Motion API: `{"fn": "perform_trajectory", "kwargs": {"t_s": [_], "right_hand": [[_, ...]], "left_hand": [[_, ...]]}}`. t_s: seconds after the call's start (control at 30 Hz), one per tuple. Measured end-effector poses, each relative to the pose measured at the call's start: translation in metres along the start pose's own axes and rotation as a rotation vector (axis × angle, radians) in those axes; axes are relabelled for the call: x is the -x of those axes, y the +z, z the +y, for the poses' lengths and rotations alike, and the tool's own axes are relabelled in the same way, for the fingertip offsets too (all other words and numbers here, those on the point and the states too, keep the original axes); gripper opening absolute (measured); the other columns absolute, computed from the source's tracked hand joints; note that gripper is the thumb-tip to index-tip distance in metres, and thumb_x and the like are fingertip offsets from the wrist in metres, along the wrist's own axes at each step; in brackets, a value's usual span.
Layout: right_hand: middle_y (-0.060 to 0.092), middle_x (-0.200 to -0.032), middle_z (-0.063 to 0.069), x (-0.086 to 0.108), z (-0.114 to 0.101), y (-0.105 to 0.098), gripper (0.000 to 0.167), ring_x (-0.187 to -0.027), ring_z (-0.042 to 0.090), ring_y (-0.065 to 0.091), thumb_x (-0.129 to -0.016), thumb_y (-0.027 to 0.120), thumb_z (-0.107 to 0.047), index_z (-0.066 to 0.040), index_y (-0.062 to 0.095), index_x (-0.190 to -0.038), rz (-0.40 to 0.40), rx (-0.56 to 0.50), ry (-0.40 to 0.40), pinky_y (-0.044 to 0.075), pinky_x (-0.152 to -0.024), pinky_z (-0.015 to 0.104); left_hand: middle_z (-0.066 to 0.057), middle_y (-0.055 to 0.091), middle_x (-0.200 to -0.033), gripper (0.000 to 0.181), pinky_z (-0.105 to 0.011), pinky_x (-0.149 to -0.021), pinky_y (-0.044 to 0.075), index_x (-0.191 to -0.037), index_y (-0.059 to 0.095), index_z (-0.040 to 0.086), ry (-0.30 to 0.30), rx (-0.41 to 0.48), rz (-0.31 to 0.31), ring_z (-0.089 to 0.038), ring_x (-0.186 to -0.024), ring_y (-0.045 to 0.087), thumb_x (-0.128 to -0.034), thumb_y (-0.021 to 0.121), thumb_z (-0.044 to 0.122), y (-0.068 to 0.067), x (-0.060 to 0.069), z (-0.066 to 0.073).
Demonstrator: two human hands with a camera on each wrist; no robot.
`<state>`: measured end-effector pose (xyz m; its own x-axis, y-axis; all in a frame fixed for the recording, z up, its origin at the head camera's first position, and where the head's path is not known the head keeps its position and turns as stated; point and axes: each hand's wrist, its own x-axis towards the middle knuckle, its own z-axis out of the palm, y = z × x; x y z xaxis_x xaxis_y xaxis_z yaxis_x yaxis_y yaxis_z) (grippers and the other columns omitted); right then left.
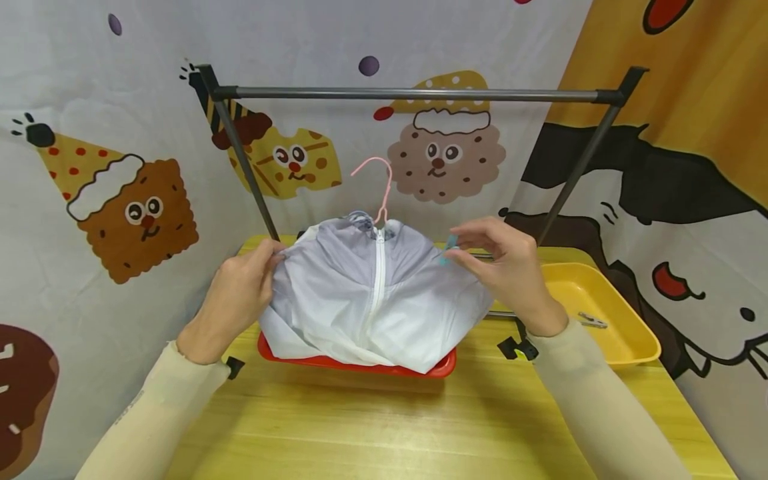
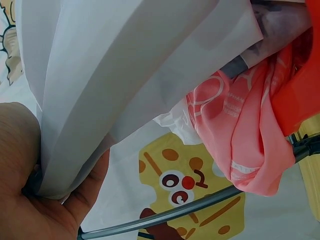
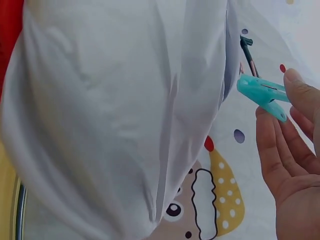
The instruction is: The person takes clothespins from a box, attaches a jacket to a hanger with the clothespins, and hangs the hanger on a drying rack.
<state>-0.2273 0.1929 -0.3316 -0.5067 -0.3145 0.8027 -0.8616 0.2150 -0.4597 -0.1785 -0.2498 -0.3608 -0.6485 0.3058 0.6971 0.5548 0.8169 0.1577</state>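
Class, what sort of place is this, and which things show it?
Probably a staged clothes-hanging set: a tabletop garment rack, a zip-up jacket on a pink hanger, and a cartoon-printed cloth backdrop.

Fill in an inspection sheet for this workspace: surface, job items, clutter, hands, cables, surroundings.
Surface: yellow wood-grain table.
Job items: white-and-grey zip jacket, a pink hanger hook rising at its collar; teal clothespin.
Clutter: red tray under the jacket, pink printed cloth at its edge; yellow tray holding a grey clip.
Hands: left hand grips the jacket's side; right hand pinches the clothespin.
Cables: nothing seen.
Surroundings: metal clothes rack, cartoon-print backdrop.
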Motion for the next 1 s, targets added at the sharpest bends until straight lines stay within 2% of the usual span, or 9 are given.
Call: {"fn": "perform_trajectory", "kwargs": {"t_s": [0.37, 0.6, 0.7, 1.0], "right_hand": [[0.084, -0.119, 0.024, -0.008, -0.004, 0.011, 0.056, -0.103, 0.008, 0.084, -0.078, 0.096, 0.023, 0.008, 0.082, -0.13, -0.024, -0.018, 0.015, 0.07, -0.094, 0.027], [0.083, -0.131, 0.026, -0.013, -0.006, 0.018, 0.05, -0.102, 0.008, 0.084, -0.077, 0.096, 0.023, 0.008, 0.085, -0.123, -0.042, -0.037, 0.002, 0.07, -0.096, 0.028], [0.083, -0.131, 0.026, -0.015, -0.007, 0.021, 0.048, -0.102, 0.009, 0.085, -0.077, 0.096, 0.024, 0.009, 0.084, -0.121, -0.035, -0.042, -0.013, 0.07, -0.096, 0.028], [0.086, -0.121, 0.023, -0.022, -0.01, 0.03, 0.046, -0.096, 0.025, 0.087, -0.078, 0.099, 0.017, 0.007, 0.084, -0.121, -0.024, 0.014, -0.055, 0.07, -0.093, 0.028]], "left_hand": [[-0.016, 0.073, -0.081, 0.014, -0.049, -0.063, 0.066, -0.118, 0.069, -0.003, -0.01, -0.002, -0.013, -0.028, -0.063, 0.069, -0.1063, 0.076, -0.007, 0.0, -0.001, 0.001], [-0.017, 0.073, -0.082, 0.013, -0.05, -0.063, 0.067, -0.118, 0.069, -0.003, -0.008, -0.002, -0.01, -0.03, -0.064, 0.071, -0.107, 0.076, -0.006, 0.0, 0.0, 0.0], [-0.017, 0.073, -0.082, 0.013, -0.051, -0.063, 0.067, -0.118, 0.069, -0.003, -0.006, -0.004, -0.006, -0.03, -0.064, 0.071, -0.1073, 0.076, -0.005, 0.0, -0.001, 0.0], [-0.017, 0.076, -0.085, 0.012, -0.049, -0.062, 0.064, -0.118, 0.07, -0.002, -0.002, 0.007, 0.012, -0.029, -0.064, 0.07, -0.108, 0.074, -0.006, 0.001, 0.0, 0.0]]}}
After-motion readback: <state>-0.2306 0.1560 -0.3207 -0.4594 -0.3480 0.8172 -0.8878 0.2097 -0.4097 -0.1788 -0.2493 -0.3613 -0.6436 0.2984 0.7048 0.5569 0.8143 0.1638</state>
